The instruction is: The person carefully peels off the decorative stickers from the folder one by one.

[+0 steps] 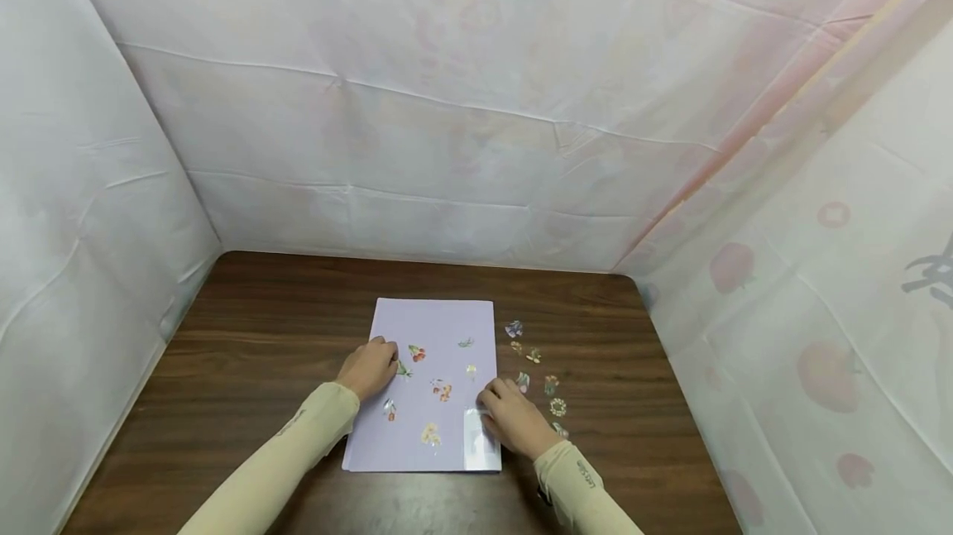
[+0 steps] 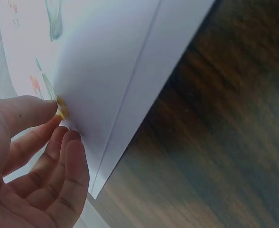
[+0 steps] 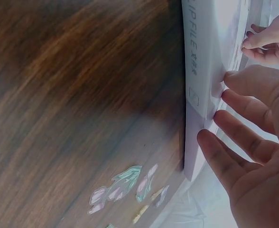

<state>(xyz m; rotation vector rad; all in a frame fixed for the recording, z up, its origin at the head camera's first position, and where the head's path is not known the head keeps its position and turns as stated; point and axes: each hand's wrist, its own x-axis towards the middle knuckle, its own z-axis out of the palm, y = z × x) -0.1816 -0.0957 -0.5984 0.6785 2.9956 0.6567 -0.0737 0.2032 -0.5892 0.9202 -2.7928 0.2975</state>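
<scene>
A lilac clip file (image 1: pixel 435 318) lies on the table with several flower stickers on its cover. My left hand (image 1: pixel 370 368) is over the file's left side. In the left wrist view its thumb and index finger pinch a small flower sticker (image 2: pixel 61 107), yellow with a green stem, right at the cover. My right hand (image 1: pixel 517 417) rests at the file's right edge beside the shiny label pocket (image 1: pixel 478 446). In the right wrist view the right fingertips (image 3: pixel 207 137) touch the file's spine side, fingers loosely extended, nothing held.
Several loose flower stickers lie on the wooden table (image 1: pixel 603 353) right of the file, among them a round wreath sticker (image 1: pixel 557 408) and a pink tulip sticker (image 3: pixel 116 190). White printed sheeting (image 1: pixel 417 146) hangs behind the table and at both sides.
</scene>
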